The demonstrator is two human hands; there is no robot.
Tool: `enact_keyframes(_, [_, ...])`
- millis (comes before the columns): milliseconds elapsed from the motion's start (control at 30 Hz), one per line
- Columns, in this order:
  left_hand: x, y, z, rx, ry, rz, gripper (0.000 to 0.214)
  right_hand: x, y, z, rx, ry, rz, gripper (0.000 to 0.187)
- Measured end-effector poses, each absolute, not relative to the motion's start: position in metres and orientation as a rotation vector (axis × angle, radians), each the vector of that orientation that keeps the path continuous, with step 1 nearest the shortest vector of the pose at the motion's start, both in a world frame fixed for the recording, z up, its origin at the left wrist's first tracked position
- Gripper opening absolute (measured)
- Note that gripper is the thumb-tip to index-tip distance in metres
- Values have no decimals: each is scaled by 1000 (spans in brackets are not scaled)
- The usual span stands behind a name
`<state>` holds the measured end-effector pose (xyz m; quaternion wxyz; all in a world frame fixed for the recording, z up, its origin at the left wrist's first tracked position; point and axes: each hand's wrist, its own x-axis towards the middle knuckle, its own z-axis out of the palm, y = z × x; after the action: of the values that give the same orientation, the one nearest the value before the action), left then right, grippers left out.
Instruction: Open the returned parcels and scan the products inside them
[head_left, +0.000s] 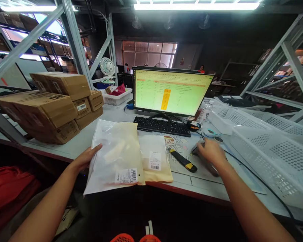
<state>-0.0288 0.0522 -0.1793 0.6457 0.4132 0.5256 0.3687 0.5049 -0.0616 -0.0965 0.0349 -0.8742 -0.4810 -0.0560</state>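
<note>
The left hand [87, 156] grips the big bag [116, 148] at its 9 o'clock edge, thumb on top, the fingers hidden underneath. The right hand [211, 151] is closed from above around a dark device [213, 170] on the table [199, 185] — most of the device is covered, and its exact shape cannot be told. A cable [257, 178] runs off beyond that hand toward 4 o'clock.

The big bag is milky and see-through, with something pale yellow inside and a label [126, 176] near its 5 o'clock corner; its near side juts past the table edge. At its 3 o'clock lies the small bag [155, 139], partly overlapped by it and bearing a barcode. Further along at 3 o'clock, between the small bag and the right hand, a black and yellow knife [182, 160] lies at a slant.

Just beyond the small bag, toward 12 o'clock, sits the keyboard [163, 126], with the lit monitor [171, 90] behind it. A teal roll [212, 132] rests at 12 o'clock from the right hand, the bottle [204, 112] further out. White baskets [270, 144] stand at that hand's 3 o'clock. Cartons [45, 107] are stacked at 10 o'clock from the big bag.
</note>
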Motion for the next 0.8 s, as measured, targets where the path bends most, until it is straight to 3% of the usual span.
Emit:
enact_keyframes(200, [-29, 52, -181, 1044, 1241, 812, 44, 474, 16, -112, -2403, -1801, 176, 49])
enact_keyframes(367, [-31, 55, -181, 1096, 1223, 797, 48, 456, 60, -130, -2444, -1692, 138, 64])
enact_keyframes(600, [-25, 49, -175, 1183, 1121, 829, 79, 454, 76, -129, -2450, -1695, 179, 46])
enact_keyframes(800, [-15, 54, -171, 1242, 925, 802, 110, 445, 72, -120, -2318, -1704, 104, 47])
